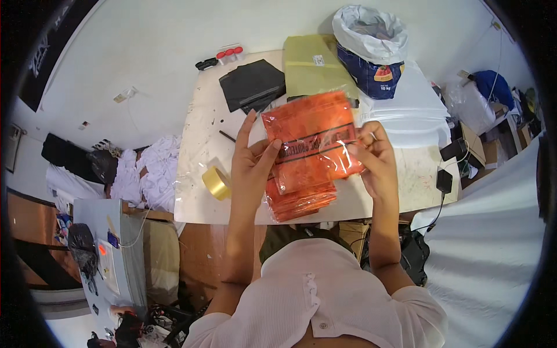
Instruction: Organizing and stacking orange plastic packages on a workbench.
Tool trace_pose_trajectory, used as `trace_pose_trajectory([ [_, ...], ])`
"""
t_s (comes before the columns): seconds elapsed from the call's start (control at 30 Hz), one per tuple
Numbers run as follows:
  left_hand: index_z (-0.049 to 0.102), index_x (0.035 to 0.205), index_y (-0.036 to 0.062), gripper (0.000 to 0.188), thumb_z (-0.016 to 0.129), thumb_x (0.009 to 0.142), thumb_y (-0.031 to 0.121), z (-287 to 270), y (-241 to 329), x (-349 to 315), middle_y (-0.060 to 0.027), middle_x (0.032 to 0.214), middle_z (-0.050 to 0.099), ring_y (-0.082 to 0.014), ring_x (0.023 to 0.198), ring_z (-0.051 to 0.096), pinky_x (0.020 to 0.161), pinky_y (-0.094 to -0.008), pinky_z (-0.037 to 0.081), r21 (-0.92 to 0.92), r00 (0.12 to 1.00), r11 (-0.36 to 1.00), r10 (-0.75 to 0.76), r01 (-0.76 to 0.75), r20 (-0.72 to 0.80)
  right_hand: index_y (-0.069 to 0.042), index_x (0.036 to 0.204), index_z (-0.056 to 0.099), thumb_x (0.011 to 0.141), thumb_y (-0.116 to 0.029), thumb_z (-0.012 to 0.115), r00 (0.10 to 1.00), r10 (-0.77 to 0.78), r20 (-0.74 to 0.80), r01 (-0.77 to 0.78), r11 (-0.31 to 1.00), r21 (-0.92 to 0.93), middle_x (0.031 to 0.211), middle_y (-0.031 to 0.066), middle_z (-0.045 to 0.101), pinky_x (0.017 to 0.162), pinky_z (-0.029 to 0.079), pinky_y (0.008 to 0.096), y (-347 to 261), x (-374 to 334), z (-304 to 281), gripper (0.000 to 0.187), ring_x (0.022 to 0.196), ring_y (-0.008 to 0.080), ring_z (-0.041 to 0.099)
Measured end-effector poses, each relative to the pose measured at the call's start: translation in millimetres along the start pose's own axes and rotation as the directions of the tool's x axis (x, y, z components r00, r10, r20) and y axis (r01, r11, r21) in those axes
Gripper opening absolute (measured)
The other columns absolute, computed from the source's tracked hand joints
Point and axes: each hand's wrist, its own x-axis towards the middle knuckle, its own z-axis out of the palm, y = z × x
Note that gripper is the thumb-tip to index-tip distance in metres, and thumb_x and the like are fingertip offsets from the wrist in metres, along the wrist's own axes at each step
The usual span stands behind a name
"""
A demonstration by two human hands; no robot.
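Between my two hands is a flat orange packet (316,124) in shiny clear plastic, with a dark printed band across it. My left hand (253,165) grips its left edge, thumb on the front and index finger stretched upward. At the right edge, my right hand (374,155) pinches the plastic between thumb and fingers. Below the held packet, a stack of similar orange packets (301,204) lies near the table's front edge, partly covered by it. To the left of my left wrist, a roll of yellowish tape (216,183) rests on the table.
On the pale table (203,127), black plastic sheets (252,84) lie behind my hands, beside a yellow-green packet (310,64). A blue and white sack (371,58) stands at the back right, near white sheets (412,110). A black adapter (444,181) with a cord sits at the right edge.
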Motion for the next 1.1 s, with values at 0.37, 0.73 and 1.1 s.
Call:
trace_pose_trajectory([
  [0.37,0.046,0.13,0.0047,0.046,0.061,0.089,0.019,-36.5,-39.5,-17.9,-0.0007,0.056,0.046,-0.006,0.055,0.039,0.052,-0.021,0.032,0.607,0.997,0.791,-0.039,0.071,-0.065,-0.011,0.103,0.046,0.093,-0.009,0.05,0.961,0.277,0.003,-0.205,0.722,-0.661,0.065,-0.0045,0.045,0.047,0.03,0.0206,45.2,6.2,-18.5,0.011,0.051,0.0034,0.037],
  [0.73,0.048,0.128,0.0083,0.043,0.061,0.088,0.017,-43.9,-31.6,-20.0,-0.0087,0.06,0.053,-0.0144,0.052,0.048,0.052,-0.0278,0.04,0.635,0.998,0.771,-0.012,0.05,-0.065,-0.011,0.1,0.046,0.094,-0.008,0.046,0.932,0.351,0.092,-0.216,0.74,-0.638,0.068,-0.0049,0.047,0.047,0.031,0.02,43.0,11.4,-14.3,0.007,0.055,0.0036,0.038],
  [1.1,0.056,0.116,0.0063,0.03,0.06,0.089,0.017,-23.1,13.1,18.2,-0.0053,0.056,0.05,-0.0091,0.05,0.044,0.049,-0.0258,0.038,0.492,0.978,0.855,0.207,-0.162,-0.037,-0.011,0.096,0.052,0.091,-0.012,0.052,0.984,0.139,0.115,-0.065,0.869,-0.491,0.071,-0.0072,0.047,0.055,0.029,0.0171,0.6,45.1,-0.3,0.005,0.059,0.0024,0.039],
])
